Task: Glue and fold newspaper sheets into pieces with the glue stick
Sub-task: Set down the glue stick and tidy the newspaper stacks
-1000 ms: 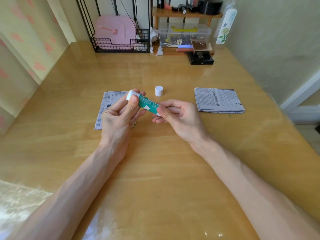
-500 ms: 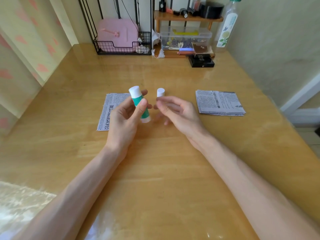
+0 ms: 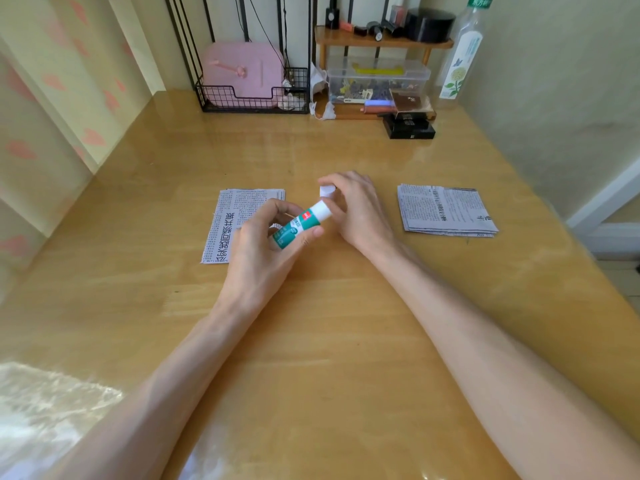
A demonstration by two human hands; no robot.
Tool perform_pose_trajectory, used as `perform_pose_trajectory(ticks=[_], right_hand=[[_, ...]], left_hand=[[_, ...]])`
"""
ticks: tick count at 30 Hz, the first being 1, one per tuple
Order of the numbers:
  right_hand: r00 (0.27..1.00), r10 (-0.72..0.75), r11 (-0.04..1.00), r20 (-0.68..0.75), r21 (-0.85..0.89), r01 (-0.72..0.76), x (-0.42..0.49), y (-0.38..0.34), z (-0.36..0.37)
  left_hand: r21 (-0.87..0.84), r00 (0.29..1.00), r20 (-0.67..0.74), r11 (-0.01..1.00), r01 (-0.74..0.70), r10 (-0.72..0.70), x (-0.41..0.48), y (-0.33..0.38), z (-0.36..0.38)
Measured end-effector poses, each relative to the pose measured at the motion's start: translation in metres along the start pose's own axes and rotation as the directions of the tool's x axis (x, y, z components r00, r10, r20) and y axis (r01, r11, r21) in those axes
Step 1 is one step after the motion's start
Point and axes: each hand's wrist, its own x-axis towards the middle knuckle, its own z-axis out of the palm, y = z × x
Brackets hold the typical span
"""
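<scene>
My left hand [image 3: 263,251] holds a green and white glue stick [image 3: 300,225] tilted, its white end pointing up and right. Just beyond it, my right hand [image 3: 360,209] closes its fingertips on the small white cap [image 3: 326,190] over the wooden table [image 3: 311,341]. A folded newspaper piece [image 3: 231,221] lies flat under and left of my left hand, partly hidden by it. To the right lies a stack of folded newspaper sheets [image 3: 446,211], untouched.
At the table's far edge stand a black wire basket [image 3: 242,98] with a pink case, a small wooden shelf [image 3: 381,41] over a clear plastic box, black boxes [image 3: 408,128] and a tall bottle [image 3: 462,53]. Walls close off left and right.
My right hand has let go of the glue stick's base and reached forward onto the cap. My left hand swung the stick upright, then tilted its white end to the right.
</scene>
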Motion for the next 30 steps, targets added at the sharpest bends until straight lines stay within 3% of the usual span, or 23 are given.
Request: perform_pose_trajectory(ticks=[2,4,6,9,20,30], right_hand=[[0.999,0.032,0.999,-0.039,0.036,-0.030,0.000,0.001,-0.002],[0.992,0.122,0.962,-0.025,0.248,-0.112,-0.003,0.002,-0.009],[0.979,0.197,0.836,0.042,0.515,-0.190,-0.014,0.001,-0.023],[0.974,0.170,0.680,0.152,0.697,-0.228,-0.041,-0.002,-0.048],[0.976,0.087,0.563,0.201,0.798,-0.214,-0.067,-0.011,-0.064],[0.987,0.006,0.679,0.159,0.724,-0.120,-0.068,-0.010,-0.064]], left_hand=[[0.000,1.000,0.007,1.000,-0.011,0.011,0.000,-0.001,0.000],[-0.011,1.000,0.022,1.000,-0.011,0.011,0.001,-0.003,-0.001],[-0.011,0.999,0.033,1.000,-0.015,0.015,0.001,-0.006,-0.001],[0.007,0.999,0.037,0.999,-0.033,0.033,0.002,-0.007,-0.002],[0.029,0.992,0.102,0.996,-0.084,0.080,0.001,-0.008,-0.002],[0.100,0.972,0.175,0.979,-0.177,0.158,0.001,-0.005,-0.004]])
